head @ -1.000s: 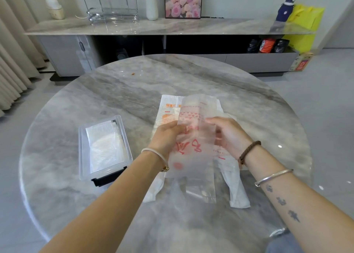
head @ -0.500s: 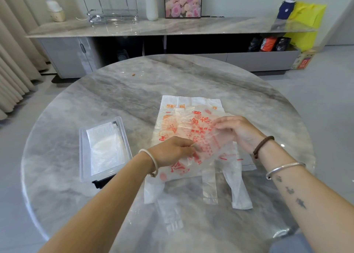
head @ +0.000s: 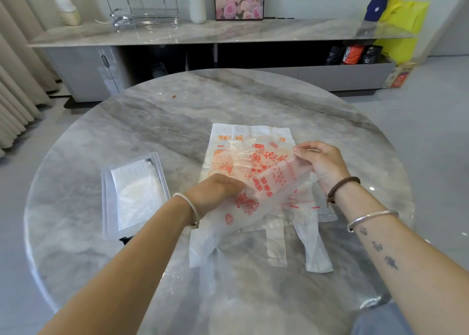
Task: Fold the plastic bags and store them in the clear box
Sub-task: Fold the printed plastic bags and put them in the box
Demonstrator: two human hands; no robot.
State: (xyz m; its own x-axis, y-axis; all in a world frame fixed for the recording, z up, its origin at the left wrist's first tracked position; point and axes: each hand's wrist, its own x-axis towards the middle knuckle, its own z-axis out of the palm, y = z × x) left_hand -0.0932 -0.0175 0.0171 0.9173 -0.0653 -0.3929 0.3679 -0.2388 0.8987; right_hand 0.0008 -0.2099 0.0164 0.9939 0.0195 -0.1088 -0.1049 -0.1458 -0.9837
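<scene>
Obs.: the left hand [head: 215, 192] grips the near-left edge of a translucent bag [head: 266, 182], with its fingers [head: 229, 182] curled down over the film. The right hand [head: 322, 162] pinches the far-right edge between thumb and fingers [head: 303, 149]. Both hands hold this one bag and nothing else.

Position: the bag is lifted off the counter [head: 152, 121] and sags between the two hands. It hangs over a flat white bag [head: 253, 130] that lies under and beyond the fingers. Handle strips trail from below the hands toward the person.

Key relation: the bag's long axis runs diagonally from the left fingers, near and low, to the right fingers, far and high. My reading is that it is being laid out or creased, and that no fold is finished yet. The box [head: 107, 197] sits to the left of the left fingers, apart from them, with its long axis pointing away from the person. Pale folded film already lies inside it. The left hand is the nearer one for stowing.

Print: red Chinese characters and blocks of pattern show on both bags. The creases and the see-through film stop me from reading them with confidence. No brand can be made out.
</scene>
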